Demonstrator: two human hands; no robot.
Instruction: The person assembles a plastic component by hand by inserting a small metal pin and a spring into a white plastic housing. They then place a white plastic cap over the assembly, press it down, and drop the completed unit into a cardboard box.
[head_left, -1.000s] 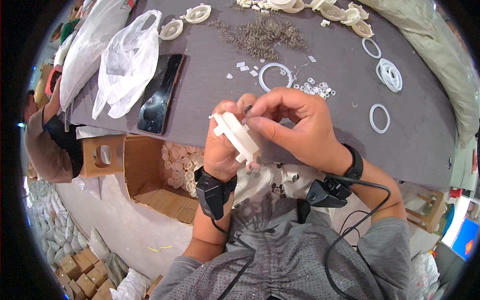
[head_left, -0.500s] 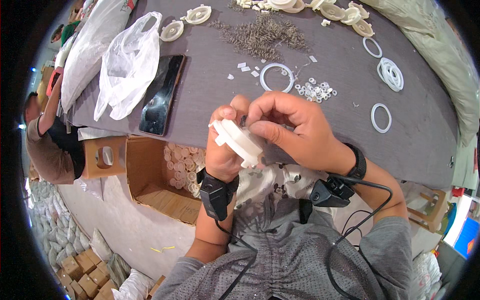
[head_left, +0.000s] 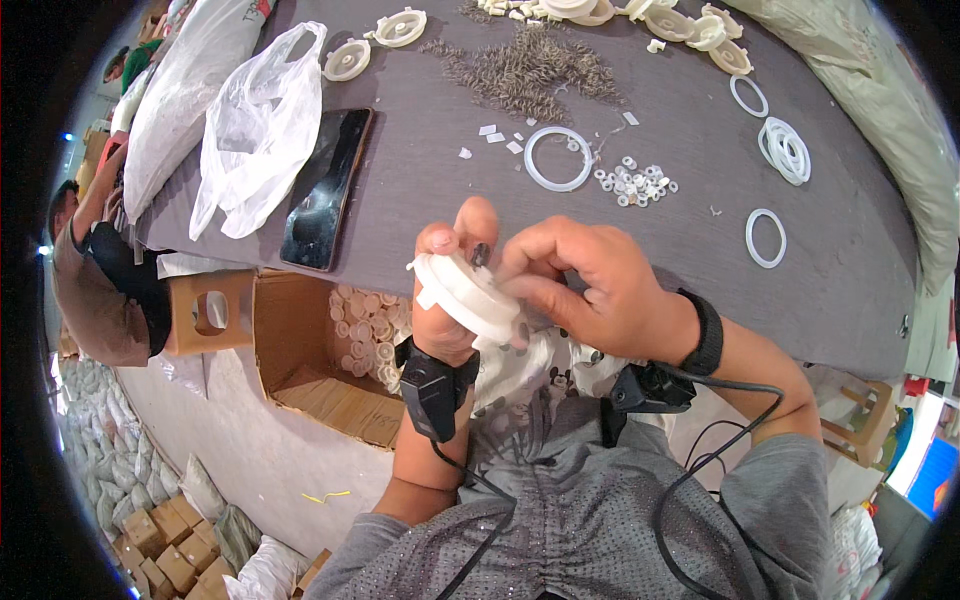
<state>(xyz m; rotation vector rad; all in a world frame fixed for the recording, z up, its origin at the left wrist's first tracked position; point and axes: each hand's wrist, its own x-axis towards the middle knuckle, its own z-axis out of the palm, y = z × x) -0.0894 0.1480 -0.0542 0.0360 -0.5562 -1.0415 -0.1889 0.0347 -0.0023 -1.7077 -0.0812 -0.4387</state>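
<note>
My left hand [head_left: 443, 328] grips a round white plastic cap [head_left: 462, 298] with tabs on its rim, held tilted above the table's near edge. A small dark piece, perhaps a spring [head_left: 480, 255], stands up from the cap beside my left fingers. At the cap's right side are the thumb and bent fingers of my right hand [head_left: 605, 290], pinched together; whatever is between them is hidden. Farther off lie a heap of small metal springs [head_left: 530, 72], a translucent sealing ring [head_left: 535, 178] and a cluster of small white washers [head_left: 636, 187].
A phone [head_left: 325, 190] and a white plastic bag [head_left: 262, 135] lie to the left. More white caps [head_left: 400, 28] sit at the back, other rings [head_left: 785, 150] at right. Below the table edge, an open cardboard box [head_left: 290, 350] holds translucent round parts. A person [head_left: 95, 280] works at far left.
My right hand has moved slightly down, with its fingers drawn back from the dark piece, which shows more now. The cap has tipped and dropped a little in my left hand.
</note>
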